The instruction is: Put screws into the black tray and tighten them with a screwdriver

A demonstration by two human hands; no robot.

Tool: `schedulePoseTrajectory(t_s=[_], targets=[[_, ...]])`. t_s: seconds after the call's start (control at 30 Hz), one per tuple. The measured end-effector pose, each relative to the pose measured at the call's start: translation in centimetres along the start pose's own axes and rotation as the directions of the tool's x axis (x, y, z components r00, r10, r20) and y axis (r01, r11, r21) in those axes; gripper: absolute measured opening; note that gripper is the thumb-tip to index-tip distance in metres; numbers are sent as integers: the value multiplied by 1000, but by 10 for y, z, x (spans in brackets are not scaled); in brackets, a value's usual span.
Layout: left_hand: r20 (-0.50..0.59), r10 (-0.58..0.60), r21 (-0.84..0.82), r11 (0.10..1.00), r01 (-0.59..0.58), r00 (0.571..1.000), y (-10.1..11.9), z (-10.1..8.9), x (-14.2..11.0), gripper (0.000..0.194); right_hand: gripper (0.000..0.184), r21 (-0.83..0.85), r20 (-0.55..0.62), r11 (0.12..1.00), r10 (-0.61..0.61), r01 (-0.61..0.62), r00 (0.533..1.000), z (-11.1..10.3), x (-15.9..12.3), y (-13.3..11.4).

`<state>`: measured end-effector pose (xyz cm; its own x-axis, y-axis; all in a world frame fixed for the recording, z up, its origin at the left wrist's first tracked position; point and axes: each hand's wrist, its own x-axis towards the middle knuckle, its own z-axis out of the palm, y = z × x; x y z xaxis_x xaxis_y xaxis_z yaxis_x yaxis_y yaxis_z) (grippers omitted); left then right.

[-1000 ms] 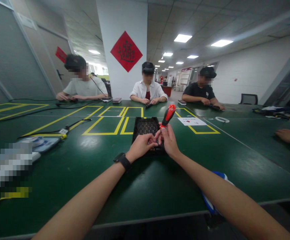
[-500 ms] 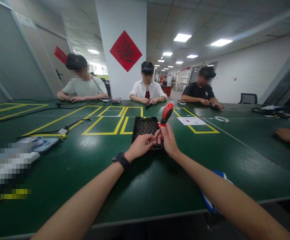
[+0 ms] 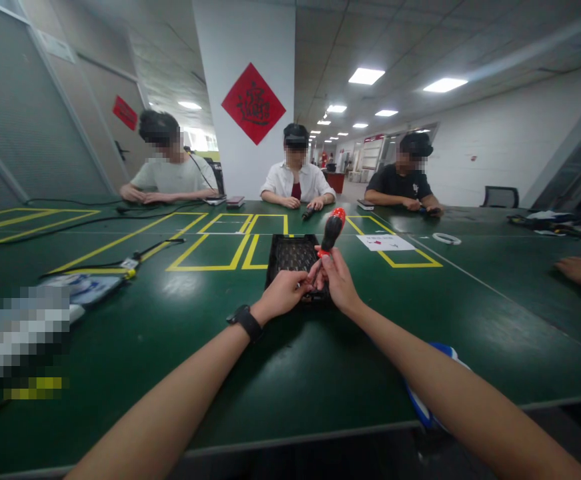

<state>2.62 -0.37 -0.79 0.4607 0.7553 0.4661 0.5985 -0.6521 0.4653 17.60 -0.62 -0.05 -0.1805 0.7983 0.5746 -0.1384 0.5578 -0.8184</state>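
A screwdriver (image 3: 333,231) with a red and black handle stands up, tilted, out of my right hand (image 3: 341,281). The fingers of that hand are closed round its lower part. My left hand (image 3: 285,292), with a black watch on the wrist, is closed, its fingertips meeting the right hand's fingers near the screwdriver's shaft. Whatever the left fingertips pinch is too small to make out. Both hands are over the near right part of a black, open case (image 3: 290,257) with a patterned floor, lying on the green table (image 3: 250,400). The hands hide its near edge in part.
Yellow tape (image 3: 205,267) marks rectangles on the table. A printed paper (image 3: 386,243) and a white ring (image 3: 446,238) lie to the right, a blue-and-white thing under my right forearm, cables (image 3: 155,248) and a plastic bag (image 3: 90,287) left. Three people sit opposite; another's hand (image 3: 577,270) rests right.
My hands and the screwdriver hold almost the same pose over the case. The view has shifted slightly. Across the table, the middle person's hands have moved apart a little, with a dark object by one.
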Motion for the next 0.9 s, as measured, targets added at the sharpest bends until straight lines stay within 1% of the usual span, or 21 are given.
schedulePoseTrajectory(t_s=[0.1, 0.2, 0.4, 0.47, 0.67, 0.83, 0.9], targets=[[-63, 37, 35, 999, -35, 997, 2, 0, 0, 13, 32, -14, -32, 1000, -25, 25, 999, 1, -1, -2], [-112, 47, 83, 996, -38, 993, 3, 0, 0, 18, 31, -17, -50, 999, -32, 31, 998, 3, -2, -3], [-83, 60, 105, 993, -51, 995, 1, 2, -1, 15, 30, 6, -31, 1000, -28, 28, 999, 2, -3, -5], [-77, 67, 97, 993, -59, 995, 0, 1, -1, 15, 31, 14, -20, 1000, -20, 20, 1000, 1, -2, -3], [-15, 88, 43, 995, -88, 996, 0, 0, 0, 16, 32, 5, 2, 1000, -8, 8, 1000, -1, -1, 1], [-88, 88, 117, 990, -77, 992, 4, 2, -2, 15, 31, -17, -25, 1000, -25, 25, 999, 2, -3, -1], [-100, 86, 142, 987, -72, 991, 5, 3, -2, 15, 31, -19, -26, 999, -27, 27, 999, 3, -3, -3]])
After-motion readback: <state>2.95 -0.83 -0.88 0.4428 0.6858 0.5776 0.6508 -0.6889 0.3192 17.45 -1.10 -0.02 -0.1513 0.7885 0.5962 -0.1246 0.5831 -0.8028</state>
